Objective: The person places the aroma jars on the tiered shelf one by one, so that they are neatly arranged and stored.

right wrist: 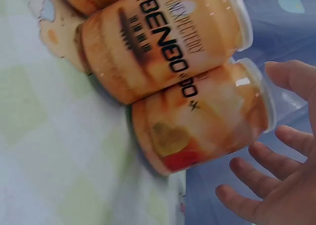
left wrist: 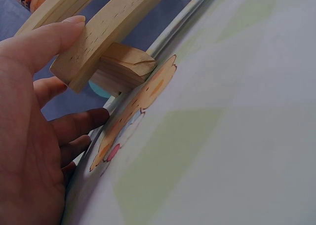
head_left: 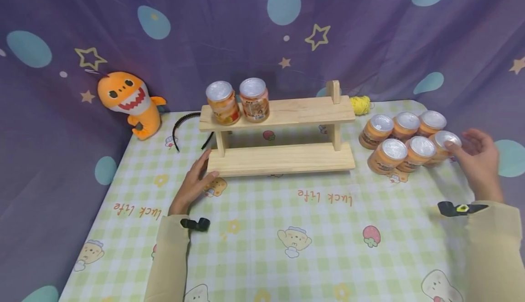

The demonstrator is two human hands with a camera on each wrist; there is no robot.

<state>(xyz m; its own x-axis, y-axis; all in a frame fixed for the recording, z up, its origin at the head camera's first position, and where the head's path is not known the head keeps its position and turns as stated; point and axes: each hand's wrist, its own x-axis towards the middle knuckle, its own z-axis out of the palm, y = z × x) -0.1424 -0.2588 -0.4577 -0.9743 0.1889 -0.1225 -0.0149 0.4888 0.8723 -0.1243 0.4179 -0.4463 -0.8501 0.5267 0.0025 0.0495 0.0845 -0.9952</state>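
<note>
A two-tier wooden shelf (head_left: pixel 283 158) stands at the back of the table. My left hand (head_left: pixel 193 184) holds the left end of its lower board, thumb on one face and index finger behind the end, as the left wrist view shows. My right hand (head_left: pixel 481 165) is beside the nearest right-hand can (right wrist: pixel 202 126), an orange fruit can with a silver lid. Its fingers are spread and apart from the can's side, with the thumb (right wrist: pixel 289 74) close by the lid. Several like cans (head_left: pixel 387 156) stand in two rows. Two more cans (head_left: pixel 254 100) sit on the upper board's left.
An orange shark plush (head_left: pixel 131 101) is at the table's back left. A black hairband-like loop (head_left: pixel 176 131) lies left of the shelf. Yellow yarn (head_left: pixel 361 105) sits behind the shelf's right end. A purple patterned curtain (head_left: pixel 229 33) hangs behind the checked tablecloth (head_left: pixel 262 233).
</note>
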